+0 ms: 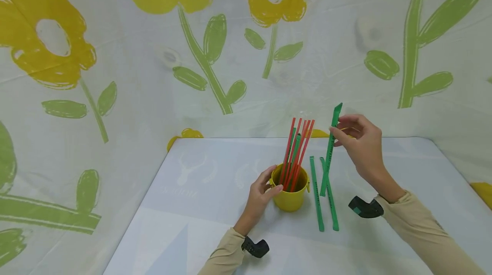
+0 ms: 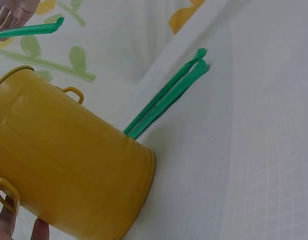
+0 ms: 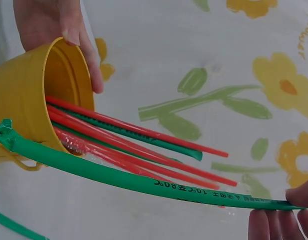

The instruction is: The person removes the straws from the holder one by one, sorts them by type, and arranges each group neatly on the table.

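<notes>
A small yellow bucket (image 1: 289,203) stands upright on the table, holding several red straws (image 1: 305,151) and green paper-wrapped straws. The left hand (image 1: 256,198) grips it from the left, thumb at the rim and fingers round the side. To the right, the right hand (image 1: 362,142) pinches another green-wrapped straw (image 1: 329,151) near its upper end, holding it almost vertical. In the right wrist view, printed writing shows along this wrapped straw (image 3: 119,176), which crosses in front of the bucket (image 3: 24,100). Two more green-wrapped straws (image 1: 317,198) lie right of the bucket.
The white table (image 1: 215,232) carries faint printed patterns. Behind it hangs a pale cloth (image 1: 330,65) with yellow flowers and green leaves. Each wrist wears a black camera mount (image 1: 367,208). Small side handles (image 2: 74,92) stick out from the bucket.
</notes>
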{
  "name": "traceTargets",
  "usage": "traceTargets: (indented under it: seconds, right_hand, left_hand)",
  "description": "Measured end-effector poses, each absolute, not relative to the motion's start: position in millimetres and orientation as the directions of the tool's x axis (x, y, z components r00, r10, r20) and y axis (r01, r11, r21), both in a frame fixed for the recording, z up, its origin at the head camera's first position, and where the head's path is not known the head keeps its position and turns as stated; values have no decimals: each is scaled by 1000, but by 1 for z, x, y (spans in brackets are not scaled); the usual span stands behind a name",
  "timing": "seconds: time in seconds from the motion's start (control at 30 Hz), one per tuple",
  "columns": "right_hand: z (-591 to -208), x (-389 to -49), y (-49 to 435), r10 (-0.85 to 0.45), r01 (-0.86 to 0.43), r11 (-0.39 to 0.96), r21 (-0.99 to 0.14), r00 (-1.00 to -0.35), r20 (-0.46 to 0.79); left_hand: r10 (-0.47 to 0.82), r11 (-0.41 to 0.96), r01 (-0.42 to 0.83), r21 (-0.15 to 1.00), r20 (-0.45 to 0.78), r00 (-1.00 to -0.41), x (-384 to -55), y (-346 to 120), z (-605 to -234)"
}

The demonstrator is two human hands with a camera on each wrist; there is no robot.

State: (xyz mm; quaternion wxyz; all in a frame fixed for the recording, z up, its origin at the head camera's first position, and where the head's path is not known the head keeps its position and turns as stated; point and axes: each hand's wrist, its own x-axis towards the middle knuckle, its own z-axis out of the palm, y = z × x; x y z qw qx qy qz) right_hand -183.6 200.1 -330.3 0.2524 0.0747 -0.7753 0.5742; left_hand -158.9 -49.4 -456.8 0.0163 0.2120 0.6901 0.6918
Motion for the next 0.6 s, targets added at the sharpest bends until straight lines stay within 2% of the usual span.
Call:
traceTargets:
  seconds: [0.6]
  right_hand:
    - [-345, -182, 220, 183, -290, 413, -863, -902, 391]
  left_hand:
    - [317, -56, 268, 962, 271, -909, -158, -50, -457]
